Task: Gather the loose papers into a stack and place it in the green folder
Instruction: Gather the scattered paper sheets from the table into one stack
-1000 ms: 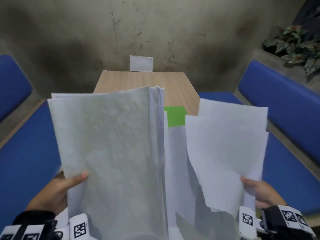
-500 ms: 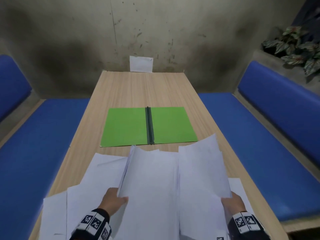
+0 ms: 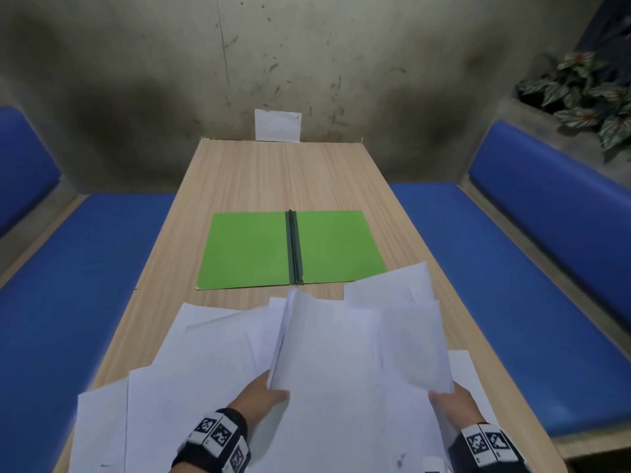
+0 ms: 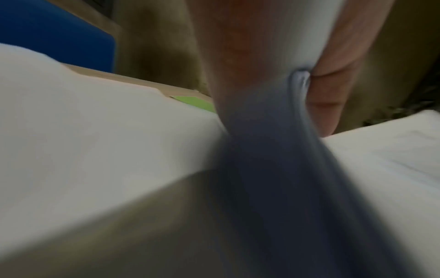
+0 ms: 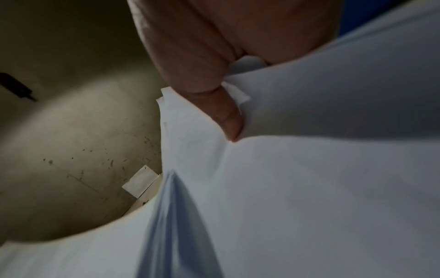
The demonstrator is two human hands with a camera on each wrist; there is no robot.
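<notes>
Your left hand (image 3: 263,396) pinches the left edge of a bundle of loose white paper sheets (image 3: 348,349), thumb on top; in the left wrist view the thumb and fingers (image 4: 333,75) clamp a bent fold of paper. Your right hand (image 3: 450,402) holds the bundle's right edge, thumb (image 5: 214,105) pressed onto the sheets. Each grip is closed on paper. The bundle sits low over the near end of the light wooden counter (image 3: 273,172), its sheets fanned and unaligned. More white sheets (image 3: 153,404) lie flat beneath, toward the near left corner. The flat green folder (image 3: 249,250) lies open at the counter's middle, dark spine up, just beyond the bundle's far edge. A small white card (image 3: 277,125) stands at the far edge against the wall.
</notes>
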